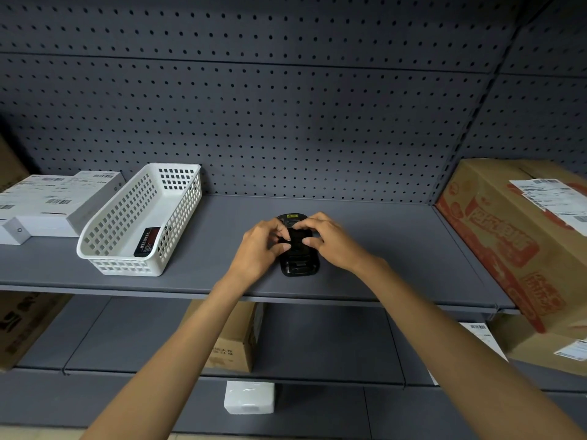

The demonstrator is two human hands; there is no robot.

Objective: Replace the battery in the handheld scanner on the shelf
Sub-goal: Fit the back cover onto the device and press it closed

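Observation:
A black handheld scanner (298,265) lies face down on the grey shelf (397,249), its back up and a yellow label at its far end. My left hand (262,246) grips its left side with curled fingers, the fingertips on the back panel. From the other side my right hand (327,241) grips the scanner, its fingertips bent onto the middle of the back. The hands hide the scanner's middle. A dark battery (146,242) with a red label leans inside the white basket (104,230) to the left.
White labelled boxes (47,201) lie at the far left beside the basket. A large printed cardboard box (521,230) fills the shelf's right end. A pegboard wall (286,122) backs the shelf. Cardboard boxes (236,341) and a small white box (249,396) sit on lower shelves.

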